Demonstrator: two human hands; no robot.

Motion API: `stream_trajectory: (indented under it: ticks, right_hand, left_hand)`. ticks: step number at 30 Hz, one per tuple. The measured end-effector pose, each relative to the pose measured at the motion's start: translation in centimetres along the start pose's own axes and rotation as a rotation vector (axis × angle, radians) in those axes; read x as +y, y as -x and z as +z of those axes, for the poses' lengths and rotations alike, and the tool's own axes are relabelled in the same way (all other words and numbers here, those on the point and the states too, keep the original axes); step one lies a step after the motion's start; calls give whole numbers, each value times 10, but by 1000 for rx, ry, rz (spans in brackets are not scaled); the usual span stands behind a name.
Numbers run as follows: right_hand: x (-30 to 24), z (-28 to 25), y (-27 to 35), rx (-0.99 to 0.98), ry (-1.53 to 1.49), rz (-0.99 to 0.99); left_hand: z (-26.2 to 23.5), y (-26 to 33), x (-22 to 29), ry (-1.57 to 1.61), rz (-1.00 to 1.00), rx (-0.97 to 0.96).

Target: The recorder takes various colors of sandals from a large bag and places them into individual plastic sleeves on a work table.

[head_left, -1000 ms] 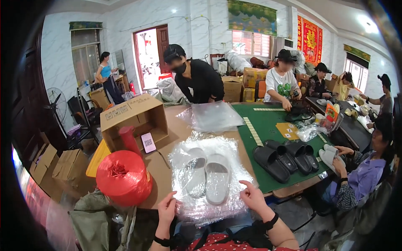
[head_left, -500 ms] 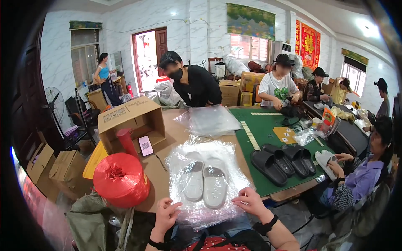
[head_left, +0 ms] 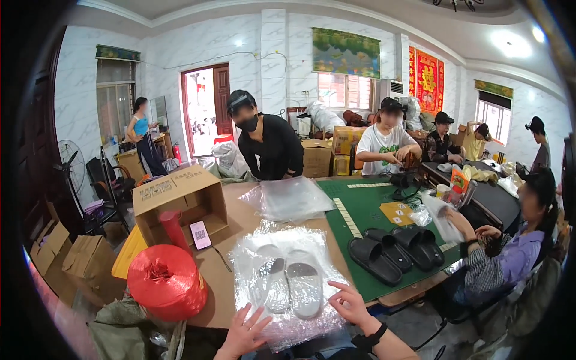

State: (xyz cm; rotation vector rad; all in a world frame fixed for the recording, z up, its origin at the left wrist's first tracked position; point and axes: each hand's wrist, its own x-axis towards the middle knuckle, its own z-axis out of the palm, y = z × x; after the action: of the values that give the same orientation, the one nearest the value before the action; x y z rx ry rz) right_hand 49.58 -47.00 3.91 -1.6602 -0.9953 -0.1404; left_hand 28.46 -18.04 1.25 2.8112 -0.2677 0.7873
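Note:
A pair of pale grey slide slippers [head_left: 305,292] lies side by side in a shiny clear plastic bag [head_left: 246,255], which rests flat on a pile of similar bags in front of me. My left hand [head_left: 245,333] is at the bag's lower left edge, its fingers spread over the plastic and gripping nothing. At the right edge is my right hand [head_left: 351,306], with the fingers apart and the index finger stretched toward the bag. Whether its fingertips touch the plastic is hard to tell.
Left stand a red twine roll [head_left: 165,285], an open cardboard box [head_left: 180,192] and a phone-sized pink card [head_left: 200,235]. More clear bags [head_left: 291,198] lie beyond. Black slippers [head_left: 375,258] sit on the green mat [head_left: 336,195]. A co-worker at right handles a white plastic bag [head_left: 441,219].
My left hand has spread its fingers and moved onto the bag's lower left. My right hand's fingers have stretched out. The co-worker at right has raised a bag where a white slipper was.

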Motion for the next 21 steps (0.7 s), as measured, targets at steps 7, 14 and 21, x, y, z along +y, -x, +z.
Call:
stream_trajectory:
  ticks: [7, 14, 21]
  right_hand:
    - [19, -5, 11, -61, -270, 191]
    - [32, 4, 10, 129, -165, 410]
    - [35, 13, 6, 204, -61, 557]
  left_hand:
    - [2, -3, -1, 155, -8, -42]
    - [5, -17, -7, 486, -295, 106]
    - [38, -39, -19, 731, -812, 93]
